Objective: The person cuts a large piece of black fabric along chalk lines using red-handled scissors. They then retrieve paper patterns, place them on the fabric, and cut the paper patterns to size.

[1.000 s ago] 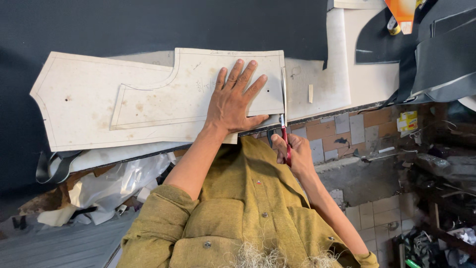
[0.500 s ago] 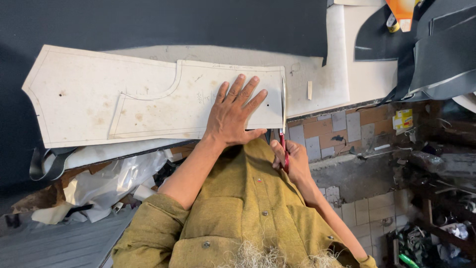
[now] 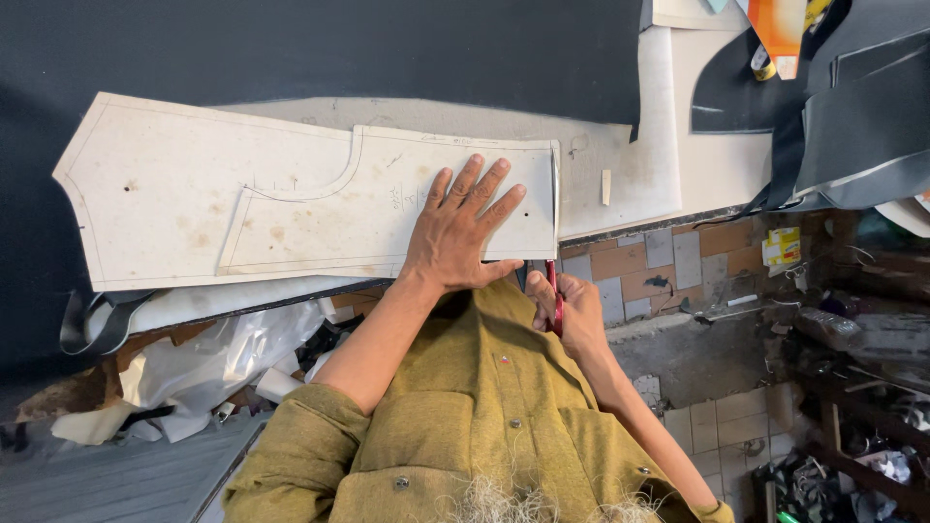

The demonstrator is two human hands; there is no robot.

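Two off-white card pattern pieces lie on dark fabric (image 3: 291,48) spread over the table. The smaller pattern piece (image 3: 329,218) sits on top of the larger one (image 3: 165,194). My left hand (image 3: 455,237) presses flat on the smaller piece near its right edge, fingers spread. My right hand (image 3: 572,310) is just off the table's near edge, below the pattern's right corner. It is closed around red-handled scissors (image 3: 555,295), whose blades are mostly hidden.
A small white chalk block (image 3: 605,186) lies on the white felt (image 3: 630,126) to the right of the pattern. Cut dark fabric pieces (image 3: 852,107) pile up at the far right. Crumpled plastic (image 3: 194,358) and a tiled floor (image 3: 678,252) are below the table edge.
My right hand with the scissors has dropped a little toward my body. My left hand stays pressed on the pattern. The view has shifted slightly.
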